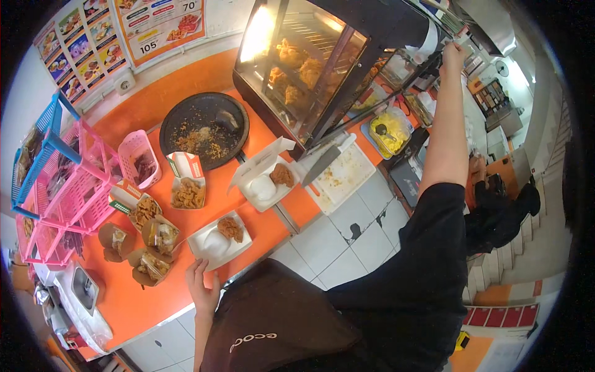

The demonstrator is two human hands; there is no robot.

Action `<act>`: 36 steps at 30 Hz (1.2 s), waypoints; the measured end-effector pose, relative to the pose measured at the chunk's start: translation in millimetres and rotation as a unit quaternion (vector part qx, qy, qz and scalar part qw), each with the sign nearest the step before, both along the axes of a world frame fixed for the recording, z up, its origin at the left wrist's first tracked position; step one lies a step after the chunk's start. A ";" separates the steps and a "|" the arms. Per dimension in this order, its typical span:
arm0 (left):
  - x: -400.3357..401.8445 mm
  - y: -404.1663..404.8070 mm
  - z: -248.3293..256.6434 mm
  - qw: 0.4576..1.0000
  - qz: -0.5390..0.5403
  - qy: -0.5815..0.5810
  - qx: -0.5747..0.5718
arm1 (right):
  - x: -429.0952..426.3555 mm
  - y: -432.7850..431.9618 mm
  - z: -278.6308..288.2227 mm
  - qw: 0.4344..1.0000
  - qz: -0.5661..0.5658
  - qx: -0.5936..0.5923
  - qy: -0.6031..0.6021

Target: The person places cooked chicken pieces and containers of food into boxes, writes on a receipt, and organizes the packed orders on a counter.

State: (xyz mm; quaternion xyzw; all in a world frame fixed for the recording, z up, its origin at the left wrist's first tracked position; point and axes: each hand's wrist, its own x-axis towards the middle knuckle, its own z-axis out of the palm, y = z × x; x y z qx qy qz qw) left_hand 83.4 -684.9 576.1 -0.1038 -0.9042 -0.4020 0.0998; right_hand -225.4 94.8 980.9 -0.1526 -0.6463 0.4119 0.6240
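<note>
My left hand (204,288) is at the counter's front edge, fingers apart, with its fingertips at the near corner of a white paper food box (247,245). That box contains a dome of white rice (216,244) and a piece of fried chicken (230,229). A second white box (269,204), its lid raised, holds rice (262,188) and fried chicken (281,175) too. My right hand (453,58) reaches far up to the right, beside the glass food warmer's end. Its fingers are curled, and whether they grip something is too small to tell.
A knife (321,165) lies across a white cutting board (358,162). Behind the boxes sits a black stone mortar (172,118) with crumbs. Several filled paper boxes (188,193) and stacked plastic baskets (69,186) stand left. Another person (497,214) is at right.
</note>
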 end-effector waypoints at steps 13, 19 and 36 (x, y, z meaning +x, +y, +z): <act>-1.5 14.8 23.5 1.000 0.028 -0.013 0.002 | 37.7 83.0 11.6 0.955 0.292 -0.053 0.002; -12.2 26.6 51.2 0.998 0.010 -0.017 0.067 | 189.2 -195.2 -58.1 0.996 0.078 0.028 -0.032; -36.8 67.9 72.9 0.806 0.066 -0.219 0.546 | 65.7 -148.1 -267.5 0.974 0.143 -0.060 -0.165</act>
